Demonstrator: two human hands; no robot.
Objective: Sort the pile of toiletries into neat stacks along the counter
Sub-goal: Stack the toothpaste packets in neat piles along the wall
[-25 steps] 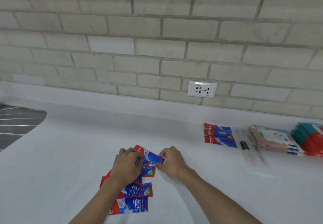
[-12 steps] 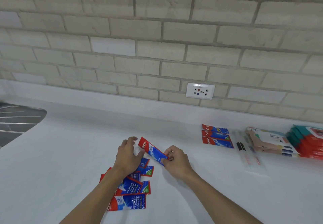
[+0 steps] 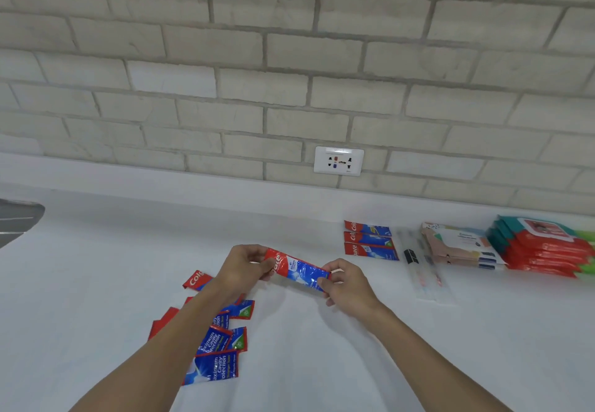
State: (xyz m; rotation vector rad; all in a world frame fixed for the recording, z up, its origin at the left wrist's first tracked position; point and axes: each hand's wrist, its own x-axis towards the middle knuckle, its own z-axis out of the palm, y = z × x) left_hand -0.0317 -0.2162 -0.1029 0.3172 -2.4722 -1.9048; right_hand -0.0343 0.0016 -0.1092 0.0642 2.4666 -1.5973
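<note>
Sachet: held above mid-counter, left hand pinching its red end, right hand its blue end. Probably light, limp, slippery foil; grip by the end seams.

Both bare forearms reach forward from below, converging. The left hand pinches the red end of a sachet, fingers curled; the right hand pinches its blue end between thumb and fingertips, held above the counter
</note>
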